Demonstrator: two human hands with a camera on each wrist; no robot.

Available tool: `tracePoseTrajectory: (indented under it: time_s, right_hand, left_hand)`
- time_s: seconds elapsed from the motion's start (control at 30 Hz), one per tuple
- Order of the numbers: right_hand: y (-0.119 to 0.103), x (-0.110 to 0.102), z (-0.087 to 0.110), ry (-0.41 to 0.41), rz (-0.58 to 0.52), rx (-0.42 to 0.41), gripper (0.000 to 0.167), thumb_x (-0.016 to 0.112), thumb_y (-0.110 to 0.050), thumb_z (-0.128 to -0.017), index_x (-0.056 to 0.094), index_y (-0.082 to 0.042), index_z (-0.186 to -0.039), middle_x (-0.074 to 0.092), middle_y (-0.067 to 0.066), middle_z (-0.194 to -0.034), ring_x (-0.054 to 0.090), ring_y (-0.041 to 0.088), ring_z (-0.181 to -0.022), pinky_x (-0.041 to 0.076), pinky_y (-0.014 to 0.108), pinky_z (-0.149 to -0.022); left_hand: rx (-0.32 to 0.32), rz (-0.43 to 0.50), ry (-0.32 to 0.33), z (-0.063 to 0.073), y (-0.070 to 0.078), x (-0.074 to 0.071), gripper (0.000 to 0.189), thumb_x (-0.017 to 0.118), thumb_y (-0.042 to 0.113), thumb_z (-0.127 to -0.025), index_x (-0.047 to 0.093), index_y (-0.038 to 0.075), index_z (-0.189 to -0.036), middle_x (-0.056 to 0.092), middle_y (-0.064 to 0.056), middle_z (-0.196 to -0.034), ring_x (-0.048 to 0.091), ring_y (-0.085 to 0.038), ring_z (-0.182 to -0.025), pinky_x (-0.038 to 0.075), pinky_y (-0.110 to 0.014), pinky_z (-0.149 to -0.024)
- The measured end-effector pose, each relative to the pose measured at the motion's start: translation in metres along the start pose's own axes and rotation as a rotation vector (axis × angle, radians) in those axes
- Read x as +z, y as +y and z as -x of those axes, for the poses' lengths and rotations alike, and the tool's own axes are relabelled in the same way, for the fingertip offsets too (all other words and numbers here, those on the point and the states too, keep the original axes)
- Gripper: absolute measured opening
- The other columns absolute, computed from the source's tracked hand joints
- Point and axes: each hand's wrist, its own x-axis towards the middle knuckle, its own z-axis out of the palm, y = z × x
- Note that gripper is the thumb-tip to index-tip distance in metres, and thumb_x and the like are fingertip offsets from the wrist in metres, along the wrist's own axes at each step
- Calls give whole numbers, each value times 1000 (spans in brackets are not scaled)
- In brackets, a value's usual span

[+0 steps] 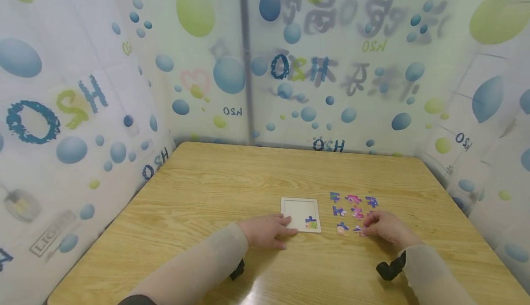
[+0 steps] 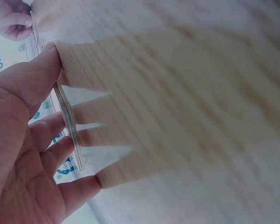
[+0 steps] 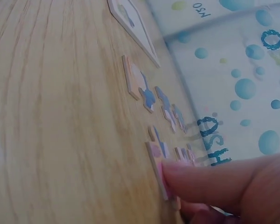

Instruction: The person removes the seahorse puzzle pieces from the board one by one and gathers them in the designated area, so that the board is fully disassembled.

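My left hand [image 1: 268, 231] lies with fingers spread at the left and near edges of a white square puzzle tray [image 1: 298, 200]. In the left wrist view, fingertips rest against the side of the tray [image 2: 67, 116]. One puzzle piece [image 1: 310, 223], purple and green, sits in the tray's near right corner. To the right, my right hand [image 1: 389, 229] pinches a pink and purple puzzle piece [image 1: 358, 231] at the near end of the loose pieces. The right wrist view shows the thumb on that piece [image 3: 156, 156], with the other fingers curled behind, partly hidden.
Several loose puzzle pieces [image 1: 356, 212] lie in rough rows right of the tray, one partly covered by the right hand. The wooden table [image 1: 232, 171] meets patterned curtains [image 1: 207, 66] at its back and sides.
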Motion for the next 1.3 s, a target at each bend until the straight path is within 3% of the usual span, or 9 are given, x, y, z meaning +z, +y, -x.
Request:
tracePoseTrajectory:
  time_s: [0.3, 0.47, 0.63, 0.73, 0.93, 1.07, 1.3]
  right_hand:
    - [-3, -1, -1, -17, -46, 46, 33, 79, -17, -79, 62, 0, -102, 60, 9, -98, 51, 25, -91, 40, 34, -75]
    - [-16, 5, -3, -49, -171, 55, 31, 71, -10, -86, 57, 4, -109, 60, 11, -94, 58, 22, -75, 50, 32, -68]
    - [-33, 14, -3, -67, -235, 47, 33, 68, -10, -89, 54, 3, -115, 54, 10, -94, 49, 19, -63, 47, 30, -56]
    - [-44, 20, -5, -66, -255, 54, 33, 68, -13, -89, 54, 0, -116, 51, 9, -97, 46, 19, -68, 41, 30, -54]
    - [-59, 38, -15, -32, -246, 9, 30, 69, -14, -89, 59, 0, -113, 57, 10, -104, 50, 24, -91, 43, 32, -71]
    - [-69, 49, -20, -29, -215, -9, 28, 69, -14, -88, 62, -1, -112, 60, 10, -101, 51, 24, -89, 47, 31, -67]
    - [-85, 66, -21, -43, -210, 43, 23, 72, -17, -87, 67, -7, -107, 61, 8, -102, 49, 25, -90, 40, 29, -64]
  left_hand:
    - [3, -14, -2, 0, 0, 0, 55, 55, 45, -95, 39, 36, -146, 26, -3, -156, 26, -27, -142, 26, -39, -114]
    - [-1, 1, -7, 1, 1, -1, 55, 56, 44, -95, 39, 35, -146, 25, -3, -156, 26, -27, -142, 25, -39, -115]
    - [-5, -3, -8, 1, 1, -1, 55, 55, 44, -95, 39, 36, -146, 25, -2, -156, 26, -27, -142, 25, -39, -115]
    - [-7, 3, -6, 1, 1, -1, 55, 56, 44, -95, 39, 36, -146, 25, -2, -156, 26, -27, -142, 26, -40, -114]
    - [-5, 14, -8, 1, 1, -1, 54, 56, 43, -95, 39, 35, -146, 25, -3, -156, 26, -28, -142, 26, -42, -114]
    - [-8, 22, -7, 2, 1, -1, 55, 56, 43, -95, 40, 36, -146, 26, -2, -156, 27, -28, -142, 26, -42, -114]
    - [-2, 22, -6, 1, 2, -2, 54, 56, 43, -95, 40, 35, -146, 25, -3, -156, 28, -28, -141, 27, -41, -114]
